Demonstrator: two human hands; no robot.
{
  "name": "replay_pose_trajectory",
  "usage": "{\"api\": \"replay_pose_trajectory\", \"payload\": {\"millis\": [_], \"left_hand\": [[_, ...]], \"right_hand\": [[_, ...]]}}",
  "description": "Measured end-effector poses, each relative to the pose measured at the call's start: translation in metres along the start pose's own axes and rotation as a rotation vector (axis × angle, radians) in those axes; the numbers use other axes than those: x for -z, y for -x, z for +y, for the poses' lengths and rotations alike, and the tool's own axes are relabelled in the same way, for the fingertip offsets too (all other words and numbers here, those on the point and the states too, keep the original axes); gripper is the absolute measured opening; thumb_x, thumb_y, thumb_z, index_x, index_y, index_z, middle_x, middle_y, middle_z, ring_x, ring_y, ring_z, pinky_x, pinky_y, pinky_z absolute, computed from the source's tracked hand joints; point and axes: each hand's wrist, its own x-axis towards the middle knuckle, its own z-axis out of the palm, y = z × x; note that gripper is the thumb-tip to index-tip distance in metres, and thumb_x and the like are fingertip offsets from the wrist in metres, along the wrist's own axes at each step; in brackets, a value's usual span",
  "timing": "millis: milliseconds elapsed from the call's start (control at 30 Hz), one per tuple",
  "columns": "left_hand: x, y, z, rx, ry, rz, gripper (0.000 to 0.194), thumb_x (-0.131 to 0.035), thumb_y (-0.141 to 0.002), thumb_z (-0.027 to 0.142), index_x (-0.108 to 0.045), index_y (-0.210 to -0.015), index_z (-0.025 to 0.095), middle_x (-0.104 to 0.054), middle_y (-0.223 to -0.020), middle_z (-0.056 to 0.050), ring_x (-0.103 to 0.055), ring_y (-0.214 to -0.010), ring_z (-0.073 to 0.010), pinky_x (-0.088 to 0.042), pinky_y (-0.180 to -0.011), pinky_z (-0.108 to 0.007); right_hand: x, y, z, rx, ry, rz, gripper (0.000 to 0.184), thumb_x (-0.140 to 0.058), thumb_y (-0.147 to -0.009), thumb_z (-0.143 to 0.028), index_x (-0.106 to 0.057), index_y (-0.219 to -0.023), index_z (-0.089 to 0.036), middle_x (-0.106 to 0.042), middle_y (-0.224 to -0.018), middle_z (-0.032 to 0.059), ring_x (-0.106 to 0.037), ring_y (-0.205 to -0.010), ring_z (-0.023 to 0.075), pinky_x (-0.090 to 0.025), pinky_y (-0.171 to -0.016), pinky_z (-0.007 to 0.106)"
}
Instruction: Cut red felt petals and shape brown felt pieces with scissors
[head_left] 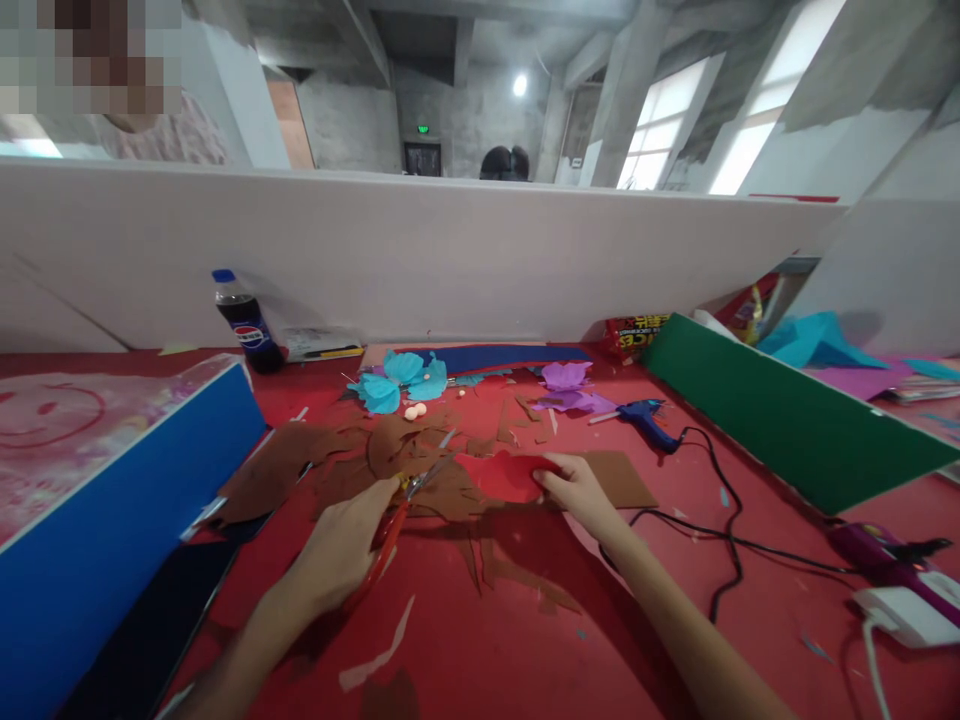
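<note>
My left hand (341, 545) grips red-handled scissors (401, 510), whose blades point up and right toward a red paper piece (504, 475). My right hand (577, 492) pinches that red piece at its right edge, holding it just above the red table (525, 640). Brown paper scraps (337, 465) lie under and around both hands. A brown sheet (619, 478) lies behind my right hand.
Blue paper flowers (397, 380), a purple flower (566, 380) and a blue glue gun (645, 420) with a black cord lie beyond. A cola bottle (247, 325) stands at the back left. A blue board (127, 520) is at left, a green board (787, 420) at right.
</note>
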Motion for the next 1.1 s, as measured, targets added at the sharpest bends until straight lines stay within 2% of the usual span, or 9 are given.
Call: {"api": "replay_pose_trajectory", "payload": {"millis": [300, 600, 867, 1100], "left_hand": [[0.0032, 0.0002, 0.007, -0.021, -0.042, -0.041, 0.043, -0.037, -0.071, 0.012, -0.042, -0.113, 0.022, -0.058, -0.106, -0.005, -0.054, -0.098, -0.0206, -0.04, -0.076, -0.027], [0.0041, -0.0002, 0.0071, -0.001, -0.066, -0.038, 0.038, -0.04, -0.068, 0.011, -0.044, -0.105, 0.02, -0.06, -0.095, -0.005, -0.057, -0.087, -0.021, -0.039, -0.066, -0.026], [0.001, 0.0, 0.0046, -0.03, -0.082, -0.023, 0.036, -0.039, -0.068, 0.012, -0.044, -0.102, 0.021, -0.06, -0.088, -0.003, -0.057, -0.081, -0.0207, -0.036, -0.063, -0.026], [0.0012, 0.0005, 0.0035, -0.046, -0.092, -0.001, 0.033, -0.04, -0.066, 0.011, -0.046, -0.097, 0.022, -0.061, -0.082, -0.001, -0.057, -0.074, -0.0188, -0.034, -0.059, -0.024]], "right_hand": [[-0.0008, 0.0004, -0.0001, 0.011, 0.009, -0.005, 0.013, -0.047, -0.068, -0.025, -0.054, -0.065, -0.015, -0.049, -0.049, -0.0028, -0.049, -0.045, 0.0108, -0.037, -0.044, 0.02], [-0.0053, 0.0016, -0.0041, -0.016, -0.045, -0.021, 0.015, -0.048, -0.066, -0.026, -0.057, -0.068, -0.014, -0.049, -0.052, -0.0026, -0.049, -0.045, 0.0097, -0.039, -0.045, 0.02], [-0.0048, 0.0022, -0.0036, -0.021, -0.036, -0.021, 0.014, -0.048, -0.066, -0.026, -0.056, -0.066, -0.014, -0.049, -0.051, -0.0024, -0.049, -0.046, 0.0102, -0.039, -0.045, 0.02], [-0.0052, 0.0027, -0.0031, 0.012, -0.038, -0.019, 0.013, -0.047, -0.068, -0.023, -0.056, -0.064, -0.014, -0.048, -0.051, -0.0031, -0.049, -0.045, 0.0092, -0.037, -0.044, 0.019]]}}
